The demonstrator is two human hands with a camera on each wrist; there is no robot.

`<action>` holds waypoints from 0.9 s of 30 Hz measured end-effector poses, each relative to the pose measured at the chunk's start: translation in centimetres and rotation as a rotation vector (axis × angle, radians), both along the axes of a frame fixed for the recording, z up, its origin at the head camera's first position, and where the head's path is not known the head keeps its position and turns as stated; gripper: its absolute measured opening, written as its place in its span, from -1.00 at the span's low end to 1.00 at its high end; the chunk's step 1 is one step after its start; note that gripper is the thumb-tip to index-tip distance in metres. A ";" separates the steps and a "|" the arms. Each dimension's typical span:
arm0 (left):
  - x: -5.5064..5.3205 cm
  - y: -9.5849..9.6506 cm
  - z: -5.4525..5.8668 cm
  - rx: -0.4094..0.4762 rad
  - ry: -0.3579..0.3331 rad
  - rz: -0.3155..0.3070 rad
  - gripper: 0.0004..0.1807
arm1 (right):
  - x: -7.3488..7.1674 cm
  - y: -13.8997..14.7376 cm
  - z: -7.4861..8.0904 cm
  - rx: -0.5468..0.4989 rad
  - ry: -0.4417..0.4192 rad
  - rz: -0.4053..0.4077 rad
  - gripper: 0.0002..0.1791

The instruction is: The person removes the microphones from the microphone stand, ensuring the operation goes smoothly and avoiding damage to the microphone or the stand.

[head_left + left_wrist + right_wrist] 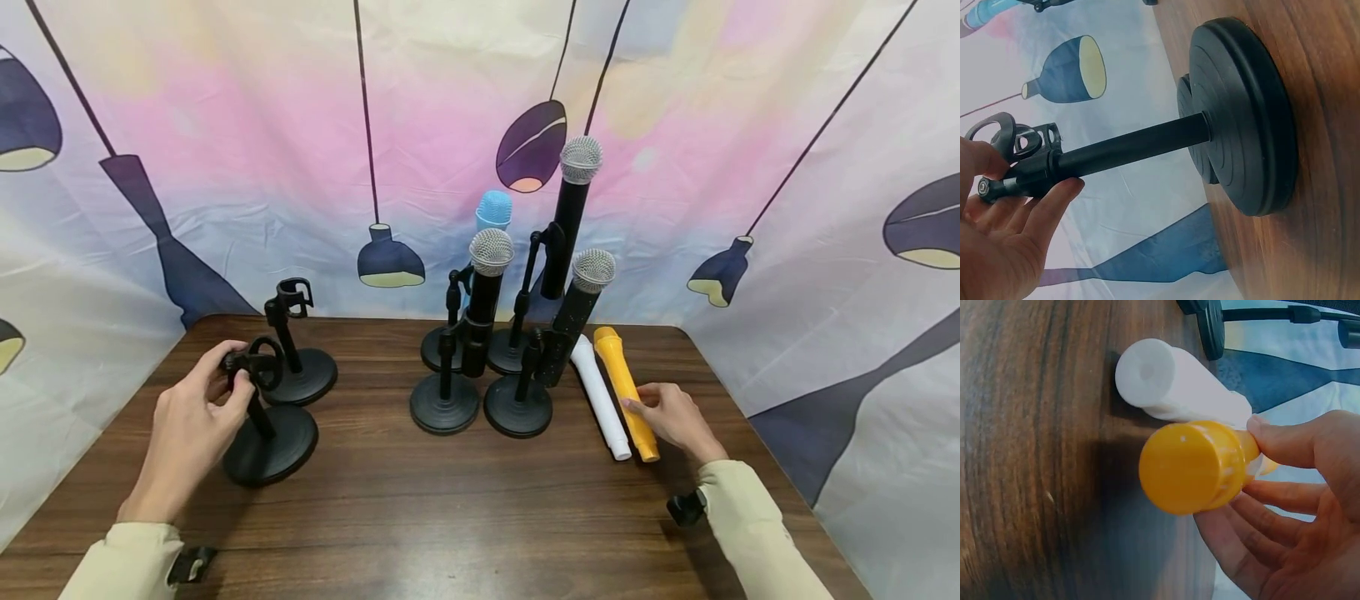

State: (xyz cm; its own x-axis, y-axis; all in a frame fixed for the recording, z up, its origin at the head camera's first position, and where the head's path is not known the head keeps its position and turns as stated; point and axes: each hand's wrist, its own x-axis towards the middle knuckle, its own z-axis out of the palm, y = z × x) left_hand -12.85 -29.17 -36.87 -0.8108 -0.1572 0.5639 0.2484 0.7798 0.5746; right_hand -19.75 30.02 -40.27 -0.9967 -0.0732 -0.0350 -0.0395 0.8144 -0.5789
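**Right grip (678,421) is pinching a yellow microphone (626,392) while left grip (191,429) is holding a black stand (270,446)**

The yellow microphone is lying along the right side of the table (450,533), its head pointing toward the far edge. The right grip is closing on it near its lower end, thumb on one side, fingers on the other; from here I cannot tell whether that end is touching the wood. A white microphone (600,396) is lying just beside it. Across the table, the left grip is clamping the black stand near its top, below the ring-shaped holder. A second stand (303,379) is standing just behind. Between the grips, three silver-headed microphones (567,225) and a blue microphone (493,210) are leaning in their own stands. Behind everything, a pastel cloth (262,125) printed with lamps is hanging.
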 end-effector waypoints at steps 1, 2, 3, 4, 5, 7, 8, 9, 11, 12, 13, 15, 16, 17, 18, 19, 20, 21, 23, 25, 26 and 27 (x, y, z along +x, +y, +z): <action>-0.1 -0.1 0.0 0.004 -0.002 -0.001 -0.58 | 0.0 0.0 -0.1 -0.001 -0.009 -0.003 -0.33; -0.2 -0.1 0.0 0.006 -0.005 -0.001 -0.58 | -0.1 0.0 -0.3 -0.002 -0.017 -0.006 -0.33; -0.3 -0.1 0.0 0.006 -0.012 0.001 -0.57 | -0.1 0.1 -0.4 -0.003 -0.025 -0.010 -0.34; -0.4 -0.1 0.0 0.006 -0.018 0.004 -0.57 | -0.1 0.1 -0.5 -0.005 -0.034 -0.016 -0.34; -0.4 -0.1 0.0 0.005 -0.023 0.002 -0.56 | -0.1 0.2 -0.6 -0.007 -0.040 -0.014 -0.33; -0.5 -0.1 0.1 -0.009 -0.036 0.003 -0.56 | -0.1 0.2 -0.8 -0.017 -0.052 -0.020 -0.32; -0.5 -0.1 0.2 -0.019 -0.042 0.004 -0.55 | -0.1 0.3 -0.9 -0.020 -0.057 -0.024 -0.32; -0.5 0.0 0.3 -0.029 -0.048 0.004 -0.55 | -0.1 0.3 -1.0 -0.025 -0.062 -0.026 -0.31; -0.5 0.0 0.5 -0.051 -0.064 0.004 -0.54 | 0.0 0.4 -1.2 -0.033 -0.070 -0.026 -0.30; -0.5 0.1 0.6 -0.060 -0.075 0.002 -0.52 | 0.0 0.4 -1.2 -0.040 -0.074 -0.028 -0.30; -0.5 0.1 0.7 -0.067 -0.084 0.001 -0.51 | 0.0 0.4 -1.3 -0.044 -0.074 -0.024 -0.29; -0.5 0.2 0.9 -0.089 -0.097 0.010 -0.46 | 0.0 0.5 -1.4 -0.048 -0.073 -0.014 -0.28; -0.5 0.2 1.0 -0.104 -0.095 0.017 -0.43 | -0.1 0.5 -1.4 -0.051 -0.075 -0.010 -0.27; -0.4 0.3 1.1 -0.118 -0.092 0.020 -0.39 | -0.1 0.5 -1.4 -0.054 -0.079 -0.008 -0.25; -0.3 0.4 1.3 -0.132 -0.087 0.026 -0.35 | -0.1 0.5 -1.4 -0.057 -0.085 -0.008 -0.24; -0.2 0.4 1.5 -0.143 -0.076 0.034 -0.31 | -0.1 0.5 -1.4 -0.057 -0.093 -0.009 -0.23; -0.1 0.5 1.7 -0.148 -0.062 0.039 -0.28 | -0.2 0.6 -1.3 -0.059 -0.104 -0.012 -0.22; 0.0 0.6 2.0 -0.145 -0.051 0.041 -0.25 | -0.1 0.6 -1.3 -0.063 -0.111 -0.010 -0.20; 0.4 1.1 2.7 -0.123 -0.017 0.037 -0.22 | -0.1 0.7 -1.1 -0.063 -0.115 -0.014 -0.20; 0.7 1.8 3.5 -0.089 0.047 0.021 -0.23 | 0.0 0.8 -0.7 -0.056 -0.093 -0.013 -0.22; 0.7 2.3 3.8 -0.075 0.088 0.006 -0.25 | 0.1 0.8 -0.5 -0.051 -0.075 -0.013 -0.25; 0.8 2.8 4.2 -0.069 0.133 -0.013 -0.27 | 0.1 0.8 -0.2 -0.043 -0.054 -0.007 -0.26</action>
State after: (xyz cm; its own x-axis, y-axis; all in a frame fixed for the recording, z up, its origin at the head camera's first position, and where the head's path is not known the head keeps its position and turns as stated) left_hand -12.05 -26.37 -32.63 -0.7298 -0.1040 0.6757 0.3293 0.8127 0.4808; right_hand -19.63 30.79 -40.51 -0.9939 -0.0683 -0.0861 -0.0010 0.7888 -0.6147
